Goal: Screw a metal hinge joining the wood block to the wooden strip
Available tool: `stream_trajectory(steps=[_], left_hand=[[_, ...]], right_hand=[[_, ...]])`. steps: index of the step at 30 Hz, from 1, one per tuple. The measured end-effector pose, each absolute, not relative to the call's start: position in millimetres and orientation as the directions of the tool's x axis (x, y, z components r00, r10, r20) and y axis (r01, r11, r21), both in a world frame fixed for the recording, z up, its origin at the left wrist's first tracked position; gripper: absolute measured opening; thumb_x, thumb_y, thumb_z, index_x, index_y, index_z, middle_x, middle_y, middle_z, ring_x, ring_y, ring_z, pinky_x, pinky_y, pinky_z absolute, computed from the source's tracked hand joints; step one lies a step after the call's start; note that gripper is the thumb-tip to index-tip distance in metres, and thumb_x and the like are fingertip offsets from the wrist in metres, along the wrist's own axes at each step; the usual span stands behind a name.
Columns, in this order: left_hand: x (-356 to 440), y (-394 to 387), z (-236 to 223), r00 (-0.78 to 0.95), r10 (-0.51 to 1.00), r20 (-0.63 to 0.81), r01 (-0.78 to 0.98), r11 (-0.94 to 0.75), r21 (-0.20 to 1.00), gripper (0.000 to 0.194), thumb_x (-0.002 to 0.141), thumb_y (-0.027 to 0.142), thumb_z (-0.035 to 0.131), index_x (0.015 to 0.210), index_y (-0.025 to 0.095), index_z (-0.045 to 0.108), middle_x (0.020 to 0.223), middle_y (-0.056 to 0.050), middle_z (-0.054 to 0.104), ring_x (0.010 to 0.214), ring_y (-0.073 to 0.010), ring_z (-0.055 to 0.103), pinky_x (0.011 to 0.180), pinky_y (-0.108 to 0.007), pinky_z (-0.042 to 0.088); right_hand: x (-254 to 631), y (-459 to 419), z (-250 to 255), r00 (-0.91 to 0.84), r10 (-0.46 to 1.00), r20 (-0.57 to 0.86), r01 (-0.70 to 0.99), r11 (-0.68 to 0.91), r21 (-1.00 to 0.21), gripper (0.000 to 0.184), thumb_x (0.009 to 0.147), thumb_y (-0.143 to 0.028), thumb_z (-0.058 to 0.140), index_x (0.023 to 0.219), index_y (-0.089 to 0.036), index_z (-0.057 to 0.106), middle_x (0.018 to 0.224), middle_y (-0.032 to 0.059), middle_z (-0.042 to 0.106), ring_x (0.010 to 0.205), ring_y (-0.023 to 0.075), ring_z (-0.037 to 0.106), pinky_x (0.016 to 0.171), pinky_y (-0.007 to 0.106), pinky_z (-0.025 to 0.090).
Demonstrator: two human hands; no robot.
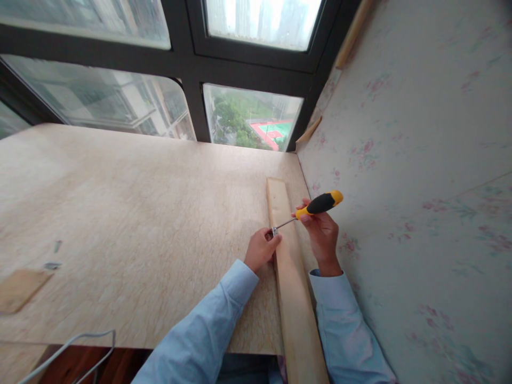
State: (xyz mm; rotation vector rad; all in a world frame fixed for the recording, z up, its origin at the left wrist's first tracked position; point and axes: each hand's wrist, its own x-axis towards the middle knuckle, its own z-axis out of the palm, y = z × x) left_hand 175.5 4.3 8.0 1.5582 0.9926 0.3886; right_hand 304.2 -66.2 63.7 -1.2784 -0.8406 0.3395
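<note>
A long pale wooden plank (294, 288) lies on the marble-look tabletop (140, 213), close to the right wall. My left hand (262, 249) is closed, pinching a small metal piece (274, 231) against the plank's left edge. My right hand (320, 229) grips a screwdriver (320, 204) with a black and yellow handle. Its thin shaft slants down to the left, and its tip meets the metal piece at my left fingers. Both arms wear light blue sleeves.
A floral-papered wall (408, 176) rises right beside the plank. Dark-framed windows (192, 69) run along the table's far edge. A small wooden tile (20, 288) and little metal bits (52, 265) lie at the left. A grey wire frame (76, 341) pokes up below the front edge.
</note>
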Motion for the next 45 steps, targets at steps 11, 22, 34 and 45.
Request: stream_trajectory(steps=[11,22,34,45], left_hand=[[175,4,9,0.582,0.773,-0.251,0.385,0.010,0.923,0.026,0.083,0.033,0.061,0.095,0.012,0.070,0.079,-0.005,0.068,0.069,-0.0160,0.062,0.057,-0.023,0.047],[175,3,9,0.579,0.775,-0.252,0.383,0.014,0.924,0.026,0.083,0.034,0.062,0.096,0.013,0.070,0.078,-0.006,0.068,0.069,-0.0166,0.063,0.060,-0.025,0.049],[174,3,10,0.585,0.773,-0.248,0.371,0.017,0.928,0.027,0.083,0.034,0.061,0.095,0.012,0.069,0.081,-0.006,0.069,0.071,-0.0165,0.062,0.058,-0.024,0.048],[174,3,8,0.589,0.775,-0.229,0.367,-0.004,0.930,0.028,0.083,0.034,0.062,0.100,0.013,0.070,0.081,-0.006,0.069,0.072,-0.0173,0.063,0.062,-0.026,0.049]], right_hand=[[303,-67,62,0.603,0.707,0.370,0.268,0.257,-0.929,0.035,0.090,-0.042,0.060,0.121,-0.026,0.065,0.114,0.0064,0.072,0.092,0.0229,0.071,0.080,0.041,0.059],[299,-64,63,0.647,0.684,0.338,0.275,0.205,-0.940,0.030,0.079,-0.041,0.074,0.103,-0.024,0.070,0.104,0.0052,0.074,0.094,0.0227,0.070,0.088,0.042,0.055],[292,-64,64,0.566,0.735,0.373,0.250,0.278,-0.927,0.043,0.094,-0.051,0.049,0.129,-0.026,0.057,0.137,0.0085,0.059,0.127,0.0253,0.055,0.105,0.047,0.045],[296,-63,58,0.733,0.576,0.362,0.318,0.181,-0.931,0.035,0.070,-0.042,0.081,0.097,-0.023,0.069,0.097,0.0049,0.074,0.094,0.0249,0.070,0.092,0.044,0.054]])
